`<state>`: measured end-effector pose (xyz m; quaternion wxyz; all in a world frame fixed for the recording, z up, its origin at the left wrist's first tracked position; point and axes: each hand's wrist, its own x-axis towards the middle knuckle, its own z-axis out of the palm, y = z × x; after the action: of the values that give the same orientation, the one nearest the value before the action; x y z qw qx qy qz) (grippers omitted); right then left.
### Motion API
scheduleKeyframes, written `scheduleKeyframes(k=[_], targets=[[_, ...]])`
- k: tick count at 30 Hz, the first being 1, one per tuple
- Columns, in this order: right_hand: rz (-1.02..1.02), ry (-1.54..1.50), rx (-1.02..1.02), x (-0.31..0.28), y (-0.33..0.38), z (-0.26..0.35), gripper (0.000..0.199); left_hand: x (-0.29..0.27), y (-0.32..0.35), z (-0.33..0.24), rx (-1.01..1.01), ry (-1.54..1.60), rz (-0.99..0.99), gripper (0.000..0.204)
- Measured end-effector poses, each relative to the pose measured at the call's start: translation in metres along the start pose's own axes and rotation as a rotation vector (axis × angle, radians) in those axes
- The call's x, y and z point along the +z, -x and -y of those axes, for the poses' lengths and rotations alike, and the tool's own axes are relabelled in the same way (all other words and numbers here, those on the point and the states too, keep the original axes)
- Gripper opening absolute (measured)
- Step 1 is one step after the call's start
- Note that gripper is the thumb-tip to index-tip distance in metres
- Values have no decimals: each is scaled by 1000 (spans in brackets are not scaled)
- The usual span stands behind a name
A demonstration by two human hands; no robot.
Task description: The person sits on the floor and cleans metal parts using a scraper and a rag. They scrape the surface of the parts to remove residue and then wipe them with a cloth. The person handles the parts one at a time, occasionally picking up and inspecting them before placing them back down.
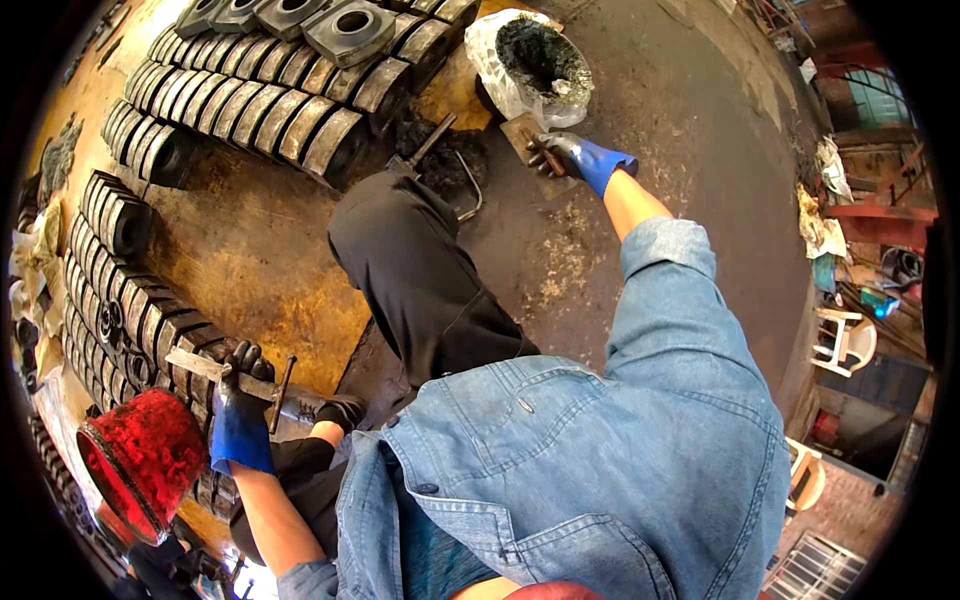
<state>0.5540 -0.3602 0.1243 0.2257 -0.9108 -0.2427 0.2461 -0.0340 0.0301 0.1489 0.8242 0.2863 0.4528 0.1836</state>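
Denim is filling the space nearest me: my blue shirt (600,440) is spreading across the foreground, and my bent leg in dark trousers (425,270) is jutting out between my two hands. Beyond it, my gloved right hand (565,155) is holding a flat trowel (522,133), its fingers curling round the wooden handle. That trowel is sitting just beside a plastic-lined basin (486,58) of dark, lumpy material (540,60); I am guessing the wrapped grip is for steering the plate, and the basin is standing there for easy reach.

On my other side, my gloved left hand (243,395) is closing its fingers on a pale flat bar (197,364). Just past them a dark rod (283,395) is crossing; I cannot tell whether the two are joined. Perhaps I am holding them out low to leave the right arm free.

Around me, rows of curved blocks (235,105) are hemming in the far left, packed side by side probably to save room, with square holed blocks (350,30) resting on top. A red bucket (150,450) is crowding my left wrist. Between knee and trowel, a dark heap (460,150), a metal bar (435,140) and a bent rod (478,190) are getting in the way of any low sweep leftward.
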Motion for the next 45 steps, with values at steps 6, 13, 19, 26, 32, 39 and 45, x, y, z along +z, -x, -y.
scheduleKeyframes(k=[6,13,19,26,32,39,45], targets=[[431,-127,190,64,-14,50,72,-60,-50,9,-138,326,651,42],[-152,-9,-127,90,-57,-264,47,27,-44,21,-138,154,191,38],[25,-625,173,121,-120,-56,7,-9,-30,21,-111,554,191,7],[279,-686,-722,42,-136,255,58,16,-22,-16,132,410,279,41],[-56,482,-1463,150,94,449,51,47,37,-44,494,375,323,43],[-288,320,-1578,264,133,461,53,51,-25,-32,557,829,81,24],[-218,358,-1618,285,130,474,42,54,-2,-46,624,528,-37,23]])
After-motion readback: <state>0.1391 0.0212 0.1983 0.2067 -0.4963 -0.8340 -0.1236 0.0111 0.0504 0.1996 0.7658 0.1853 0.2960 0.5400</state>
